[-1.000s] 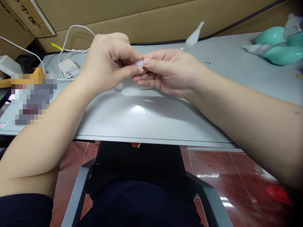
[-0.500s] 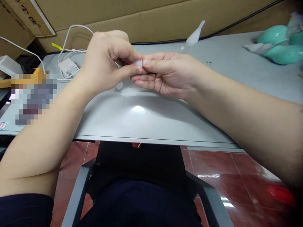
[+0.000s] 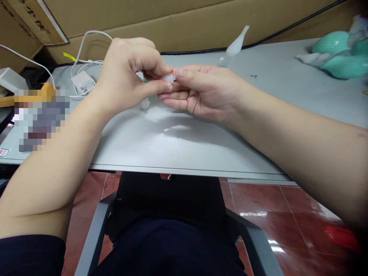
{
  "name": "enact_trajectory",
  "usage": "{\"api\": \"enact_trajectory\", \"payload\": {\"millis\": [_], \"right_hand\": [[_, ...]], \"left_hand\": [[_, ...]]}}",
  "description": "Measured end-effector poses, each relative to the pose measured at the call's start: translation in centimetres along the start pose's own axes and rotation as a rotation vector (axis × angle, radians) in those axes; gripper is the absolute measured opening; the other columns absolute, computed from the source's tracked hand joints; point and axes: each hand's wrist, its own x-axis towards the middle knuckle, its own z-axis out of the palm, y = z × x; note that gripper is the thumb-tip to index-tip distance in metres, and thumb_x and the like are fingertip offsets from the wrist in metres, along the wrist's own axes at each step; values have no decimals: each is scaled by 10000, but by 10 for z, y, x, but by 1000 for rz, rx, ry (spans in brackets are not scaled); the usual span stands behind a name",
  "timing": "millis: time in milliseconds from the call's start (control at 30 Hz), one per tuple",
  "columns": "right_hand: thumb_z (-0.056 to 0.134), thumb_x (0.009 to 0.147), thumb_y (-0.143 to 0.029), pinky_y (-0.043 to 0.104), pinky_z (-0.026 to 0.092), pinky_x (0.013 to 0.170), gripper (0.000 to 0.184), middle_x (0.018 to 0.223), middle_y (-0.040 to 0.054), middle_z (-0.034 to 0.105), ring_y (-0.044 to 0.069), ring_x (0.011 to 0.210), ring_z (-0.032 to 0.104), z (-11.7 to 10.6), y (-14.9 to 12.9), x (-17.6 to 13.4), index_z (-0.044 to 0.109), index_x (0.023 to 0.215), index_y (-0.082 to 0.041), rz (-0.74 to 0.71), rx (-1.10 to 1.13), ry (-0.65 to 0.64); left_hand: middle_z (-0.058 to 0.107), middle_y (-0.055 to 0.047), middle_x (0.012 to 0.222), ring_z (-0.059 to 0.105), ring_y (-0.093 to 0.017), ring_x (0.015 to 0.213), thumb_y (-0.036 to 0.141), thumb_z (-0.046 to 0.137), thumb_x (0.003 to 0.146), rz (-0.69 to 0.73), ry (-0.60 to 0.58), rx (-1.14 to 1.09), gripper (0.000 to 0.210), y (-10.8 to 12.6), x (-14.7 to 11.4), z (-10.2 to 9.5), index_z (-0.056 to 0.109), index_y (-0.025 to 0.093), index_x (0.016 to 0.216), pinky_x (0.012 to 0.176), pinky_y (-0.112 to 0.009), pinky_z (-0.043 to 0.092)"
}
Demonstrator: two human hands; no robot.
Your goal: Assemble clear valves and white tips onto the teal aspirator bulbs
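Just above the middle of the frame, our left hand [image 3: 130,74] pinches a small white piece [image 3: 168,78] between thumb and fingers. Our right hand [image 3: 211,90] nips its right end with thumb and partly hidden forefinger, the lower fingers stretched out close together. We see a white tapered tip [image 3: 235,46] at upper right and a clear bit [image 3: 145,104] on the desk [image 3: 138,145] below our left hand.

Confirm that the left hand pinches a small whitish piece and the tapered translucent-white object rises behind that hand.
Not so: the head view shows the tapered translucent-white object behind the right hand. The left hand does pinch the whitish piece.
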Motion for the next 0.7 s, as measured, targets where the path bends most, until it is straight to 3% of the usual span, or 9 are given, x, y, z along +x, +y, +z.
{"api": "enact_trajectory", "payload": {"millis": [100, 167, 233, 333, 400, 533, 700], "right_hand": [[765, 1306, -158, 219, 790, 876, 390, 916, 34, 917, 110, 801, 893, 3, 0, -1, 915, 947, -175, 17, -6, 26], [739, 1311, -138, 227, 795, 889, 402, 899, 21, 911, 108, 813, 895, 3, 0, 0, 914, 951, -177, 39, -10, 43], [715, 1317, -140, 232, 793, 868, 414, 905, 13, 915, 115, 835, 904, 2, 0, 1, 912, 956, -188, 51, -26, 51], [767, 1285, -168, 243, 785, 824, 358, 976, 32, 940, 141, 874, 914, 2, 0, 1, 919, 962, -199, 27, -78, 42], [791, 1259, -170, 236, 764, 778, 383, 971, 46, 935, 138, 835, 887, 3, 0, -1, 890, 891, -205, -13, -156, 72], [835, 1202, -122, 238, 752, 769, 444, 891, 42, 893, 129, 781, 830, 4, -1, -6, 841, 771, -229, -141, -309, 159], [976, 1023, -50, 297, 755, 850, 318, 831, -9, 850, 169, 830, 831, -4, -2, -6, 853, 832, -273, -265, -410, 112]], "left_hand": [[838, -57, 848, 691, -272, 810, 964, 1047, 881, 36, -2, -38, 675, -7, 0, 2, 911, 304, 917, 769, -498, 465], [842, -33, 859, 688, -263, 811, 867, 1070, 922, 31, -10, -34, 553, -7, -1, 6, 932, 332, 952, 761, -497, 477], [851, -42, 918, 698, -265, 861, 778, 990, 1053, -11, 54, 7, 440, -3, -3, 10, 965, 339, 1027, 787, -493, 515], [757, -43, 765, 618, -226, 720, 838, 940, 1016, 64, 177, 9, 514, 5, -4, 12, 988, 329, 960, 640, -459, 445], [827, -70, 879, 696, -257, 786, 787, 862, 1079, 15, 72, 40, 464, 10, -3, 7, 1021, 352, 1056, 683, -473, 526], [856, -79, 983, 764, -272, 840, 668, 881, 1059, -74, -17, 76, 342, 27, 3, -6, 1022, 356, 1079, 736, -467, 629], [897, -94, 1126, 818, -337, 1279, 647, 742, 1243, -244, -177, 149, 437, 70, 7, -4, 959, 291, 1372, 1130, -511, 699]]}}
